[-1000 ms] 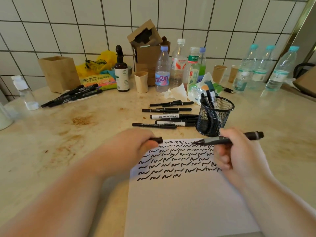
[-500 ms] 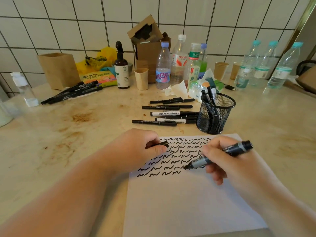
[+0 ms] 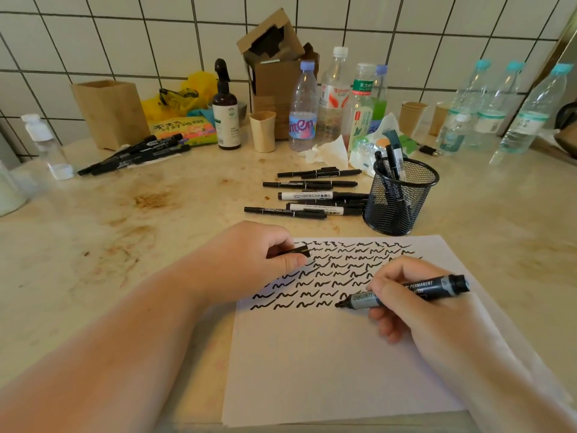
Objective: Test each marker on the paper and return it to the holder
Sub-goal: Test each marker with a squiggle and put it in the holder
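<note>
My right hand (image 3: pixel 415 304) grips the marker (image 3: pixel 406 292) low and slanted, its tip touching the paper (image 3: pixel 327 364) at the end of the bottom squiggle row. My left hand (image 3: pixel 249 260) pinches the cap (image 3: pixel 296 250) over the paper's top left corner. Below the squiggles the paper lies blank; the mesh holder (image 3: pixel 401 198) stands just beyond its top edge.

White tiled wall (image 3: pixel 125 35) with dark grout running behind a stained beige marble countertop (image 3: pixel 93 245); soft daylight falling evenly.
</note>
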